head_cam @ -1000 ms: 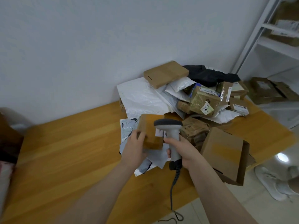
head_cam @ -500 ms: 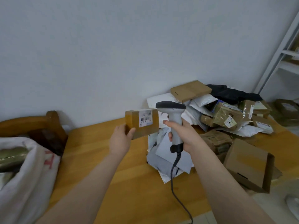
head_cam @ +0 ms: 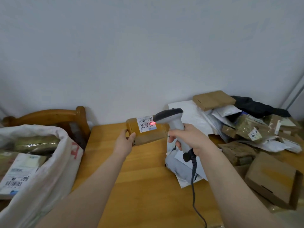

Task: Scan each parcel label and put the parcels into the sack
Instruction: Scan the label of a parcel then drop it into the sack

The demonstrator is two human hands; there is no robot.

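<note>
My left hand (head_cam: 125, 141) grips a small brown cardboard parcel (head_cam: 146, 138) by its left end, held above the wooden table (head_cam: 144, 186). Its white label (head_cam: 146, 124) faces me, and a red scan light glows on the barcode's right edge. My right hand (head_cam: 189, 139) holds the grey handheld scanner (head_cam: 172, 120) by its handle, its head tilted left and almost touching the label. The white sack (head_cam: 49, 170) stands open at the left with several parcels inside.
A heap of cardboard boxes and white and black mailer bags (head_cam: 243, 125) covers the table's right side. A flat brown box (head_cam: 271, 180) lies at the right front edge. The scanner's cable (head_cam: 195, 186) hangs down over the table. A wooden chair back (head_cam: 54, 116) stands behind the sack.
The scanner head has swung left onto the label and its red light now shows on the barcode. The view has shifted left, bringing more of the sack into sight.
</note>
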